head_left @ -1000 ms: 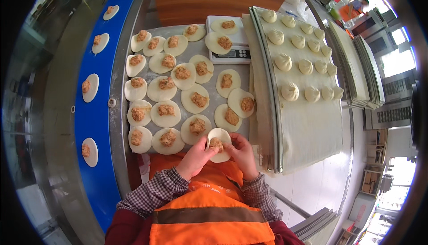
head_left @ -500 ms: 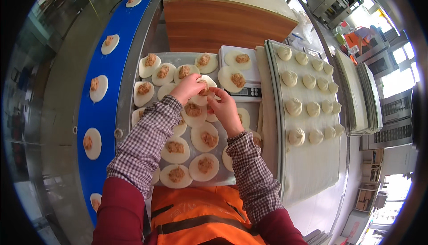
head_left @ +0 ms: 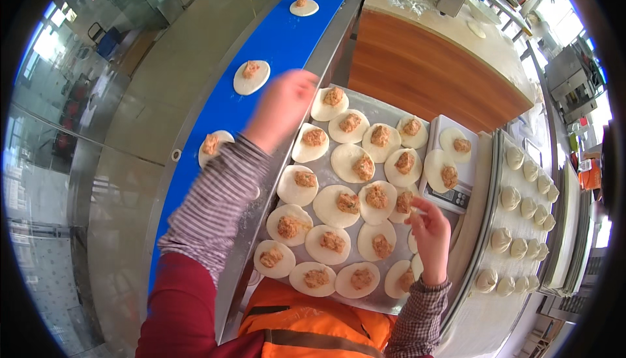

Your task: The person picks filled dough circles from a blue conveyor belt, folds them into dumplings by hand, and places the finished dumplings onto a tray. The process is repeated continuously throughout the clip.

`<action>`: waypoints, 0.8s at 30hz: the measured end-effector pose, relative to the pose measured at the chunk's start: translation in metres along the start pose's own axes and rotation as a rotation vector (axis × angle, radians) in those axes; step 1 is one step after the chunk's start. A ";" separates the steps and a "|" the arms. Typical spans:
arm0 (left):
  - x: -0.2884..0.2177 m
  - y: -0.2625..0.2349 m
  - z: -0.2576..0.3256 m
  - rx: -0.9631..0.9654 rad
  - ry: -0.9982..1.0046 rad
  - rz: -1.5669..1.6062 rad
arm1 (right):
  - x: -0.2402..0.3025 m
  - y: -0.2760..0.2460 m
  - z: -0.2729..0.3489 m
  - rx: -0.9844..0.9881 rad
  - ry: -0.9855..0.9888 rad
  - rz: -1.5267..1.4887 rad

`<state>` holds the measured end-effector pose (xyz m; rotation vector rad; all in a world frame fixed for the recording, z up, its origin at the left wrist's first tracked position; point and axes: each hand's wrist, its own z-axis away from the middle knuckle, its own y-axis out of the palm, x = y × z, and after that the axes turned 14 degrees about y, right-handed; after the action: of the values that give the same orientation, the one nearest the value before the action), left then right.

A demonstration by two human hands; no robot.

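My left hand, smeared by motion, is over the inner edge of the blue conveyor belt, close to a dough wrapper with filling. Its fingers are too blurred to read. Low over the right side of the metal tray hovers my right hand, its thumb and forefinger bent and a little apart, nothing seen between them. Those fingertips are beside a wrapper topped with minced filling. Several more round, pale wrappers with pinkish-brown filling cover the tray, some edges overlapping.
A white scale holds two filled wrappers right of the tray. Beyond it, a lined tray carries rows of pleated buns. A wooden worktable with flour on top stands at the far side. More filled wrappers lie on the belt.
The view has swung left. My left hand has left the tray wrappers for the belt. My right hand has drawn away from it, toward the tray's right side.
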<state>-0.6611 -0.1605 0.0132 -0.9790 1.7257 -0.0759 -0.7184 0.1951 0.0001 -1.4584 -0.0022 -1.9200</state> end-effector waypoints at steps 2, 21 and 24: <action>0.060 -0.062 -0.012 -0.172 -0.103 -0.175 | -0.003 0.003 0.011 0.031 -0.033 -0.015; 0.109 -0.164 0.056 0.488 -0.577 -0.303 | 0.123 0.079 -0.064 0.270 -0.355 0.285; 0.076 -0.150 0.079 0.448 -0.413 -0.416 | 0.109 0.063 -0.085 0.258 -0.227 0.198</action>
<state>-0.5157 -0.2755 -0.0023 -0.9210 1.0480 -0.4755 -0.7681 0.0560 0.0351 -1.4346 -0.1961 -1.5265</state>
